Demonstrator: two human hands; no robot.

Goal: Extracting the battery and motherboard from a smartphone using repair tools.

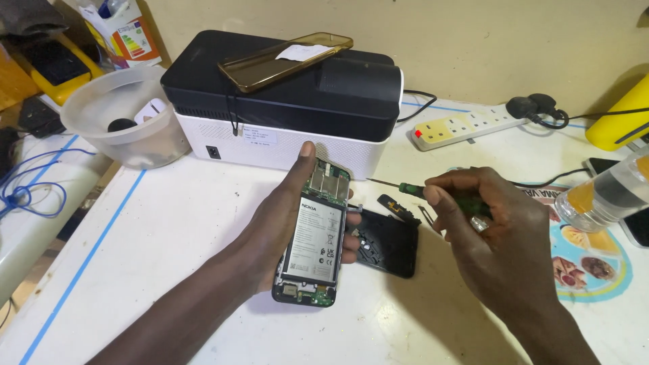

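Head view shows the left hand (287,220) wrapped around an opened phone (315,235) above the white table (169,223), best gripped by its stiff edges as exposed boards look fragile, while the right hand (497,233) pinches 1 slim green screwdriver (414,190).
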